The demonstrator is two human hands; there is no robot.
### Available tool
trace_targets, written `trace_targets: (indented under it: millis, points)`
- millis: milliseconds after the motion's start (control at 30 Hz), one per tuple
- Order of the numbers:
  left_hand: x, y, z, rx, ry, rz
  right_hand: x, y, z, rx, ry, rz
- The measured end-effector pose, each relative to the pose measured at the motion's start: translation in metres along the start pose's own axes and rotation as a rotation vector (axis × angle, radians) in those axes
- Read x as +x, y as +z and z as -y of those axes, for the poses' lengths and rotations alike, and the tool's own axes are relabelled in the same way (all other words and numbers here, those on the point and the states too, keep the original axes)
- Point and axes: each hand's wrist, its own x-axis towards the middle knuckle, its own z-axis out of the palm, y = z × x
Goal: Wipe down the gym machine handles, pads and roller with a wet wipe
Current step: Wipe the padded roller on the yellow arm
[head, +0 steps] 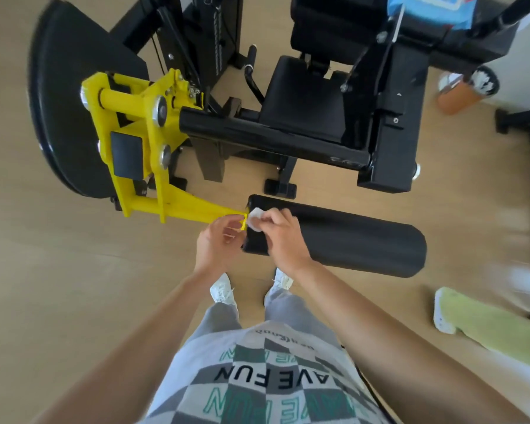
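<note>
Head view, looking down on the leg machine. Your right hand [283, 237] pinches a bunched white wet wipe [254, 220] between thumb and curled fingers [270, 220]. It presses the wipe against the left end of the black roller [349, 240], just where the roller meets the yellow arm [193, 211]. Your left hand [218, 243] sits at the tip of that arm, its fingers [230, 237] curled and apparently pinching the yellow tab there. How firm that grip is cannot be judged.

The step in hand appears to be wiping the roller, beginning at its end cap. To do it well:

- Let the left hand steady the arm, so that the roller does not swing or spin away under pressure.
- Open out the bunched wipe, so that more damp cloth meets the foam.
- Work round the end face first, then draw long overlapping strokes along the roller's length toward its far right end.
- Turn the roller to reach its underside, which is hidden here.

The black seat pad [303, 99] lies well apart, beyond the frame. A blue wipes pack [432, 7] rests at the top of the machine, should the cloth dry out.
</note>
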Motion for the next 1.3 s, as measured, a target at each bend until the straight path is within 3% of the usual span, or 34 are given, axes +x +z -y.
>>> trace_targets:
  millis: [67,200,333,400,500,600,767,1000,1300]
  points:
    - [-0.001,-0.005,0.0,-0.049,0.044,-0.023,-0.002,0.002,0.003,0.112,0.019,0.008]
    - [-0.001,-0.003,-0.001,-0.02,0.232,0.116,-0.005,-0.004,0.007,0.383,0.231,-0.015]
    - [0.007,0.007,0.0,0.081,0.308,0.043,-0.005,-0.012,0.015,0.529,0.276,0.002]
    - [0.012,0.006,-0.003,0.11,0.291,-0.005,-0.007,-0.012,0.015,0.482,0.261,-0.019]
    - [0.021,0.001,-0.008,0.174,0.181,-0.097,-0.008,-0.014,0.004,0.184,0.222,-0.056]
    - [0.031,-0.004,-0.012,0.146,-0.005,-0.19,-0.005,-0.017,-0.004,-0.036,0.133,0.038]
    - [0.039,0.005,-0.014,0.007,-0.134,-0.011,-0.001,-0.02,-0.004,-0.203,0.083,0.157]
    - [0.036,0.001,-0.008,-0.038,-0.181,0.092,0.001,-0.021,-0.01,-0.282,0.035,0.236]
    - [0.027,0.001,-0.007,0.069,-0.194,0.045,0.013,-0.033,-0.027,-0.081,0.044,0.28]
